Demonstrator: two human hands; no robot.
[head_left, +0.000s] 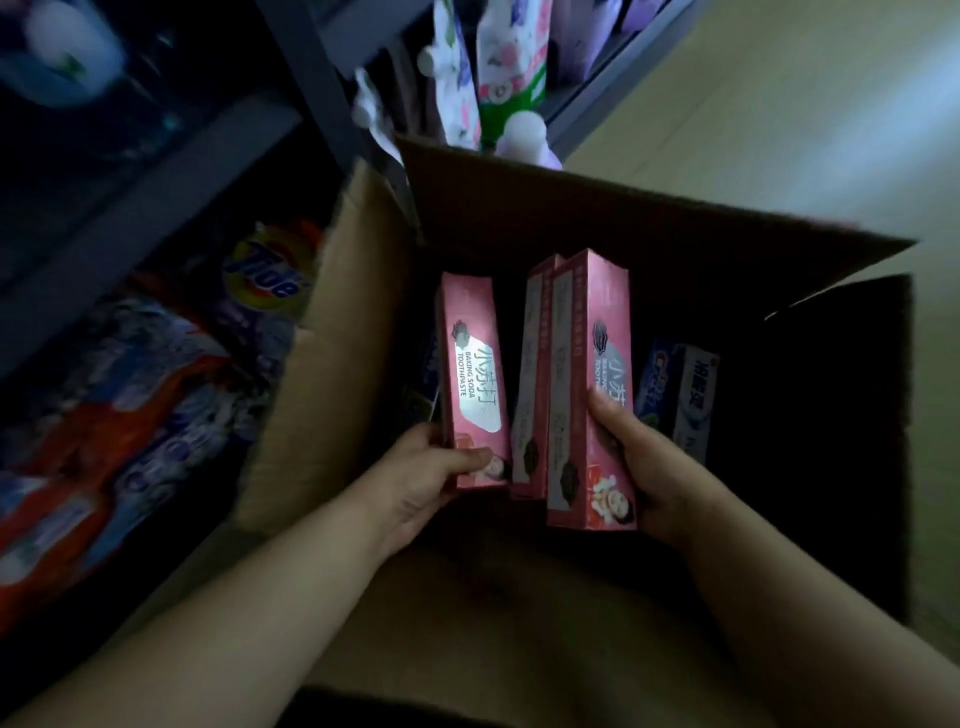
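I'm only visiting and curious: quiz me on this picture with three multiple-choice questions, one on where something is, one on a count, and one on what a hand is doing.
1. Where are the blue-and-white toothpaste boxes?
A. on the floor
B. on the shelf
C. inside the cardboard carton, beside the right hand

2. How many pink toothpaste boxes show?
A. one
B. three
C. five

3. What is the left hand doing?
A. gripping a pink toothpaste box at its lower end
B. lying flat on a carton flap
C. pointing at the shelf

Answers:
1 C: they sit down inside the carton walls, just right of the right hand.
2 B: one is in the left hand and two are at the right hand.
3 A: the thumb and fingers curl round the lower end of the box.
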